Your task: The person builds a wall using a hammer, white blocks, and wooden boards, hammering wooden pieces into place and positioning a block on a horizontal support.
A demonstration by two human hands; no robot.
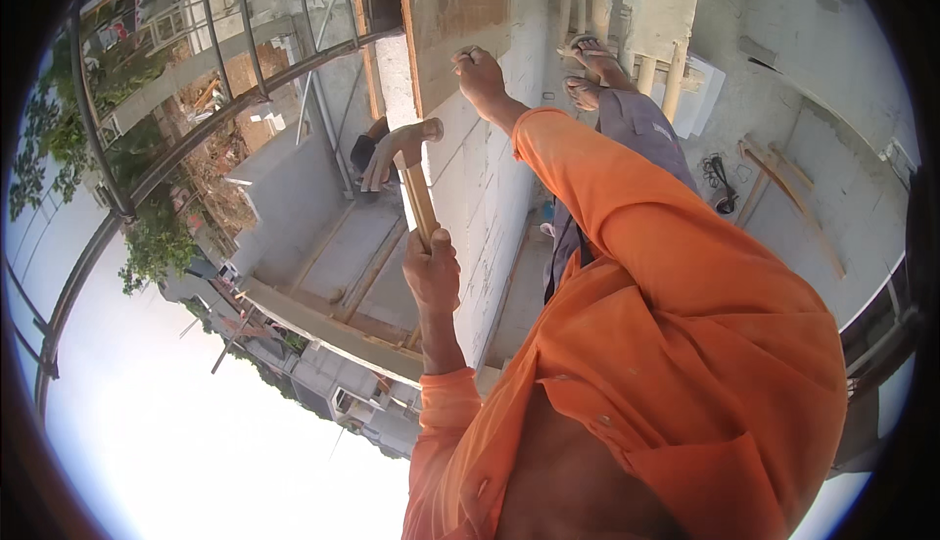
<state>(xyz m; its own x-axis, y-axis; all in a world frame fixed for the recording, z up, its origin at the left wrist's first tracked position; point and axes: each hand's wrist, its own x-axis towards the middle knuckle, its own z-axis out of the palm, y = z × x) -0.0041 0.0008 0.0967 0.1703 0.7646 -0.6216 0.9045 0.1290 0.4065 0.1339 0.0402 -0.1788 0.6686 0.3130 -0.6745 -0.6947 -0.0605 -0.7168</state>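
Note:
My left hand (432, 271) grips the wooden handle of a claw hammer (419, 192), raised beside the wall with its metal head at the top. My right hand (480, 78) is closed against the face of a cement-stained board (455, 21), its fingers pinched together. Whatever those fingers hold, if anything, is too small to make out. The board stands against the top of a pale block wall (490, 187), and its brown edge faces the hammer. The hammer head is apart from the board and lower than my right hand in the picture.
A curved metal railing (186, 148) runs along the left. Beyond the wall lies a lower ledge with timber strips (372, 271). My feet (585, 70) are near wooden poles (676, 80). A black cable coil (720, 183) and loose planks (798, 197) lie at the right.

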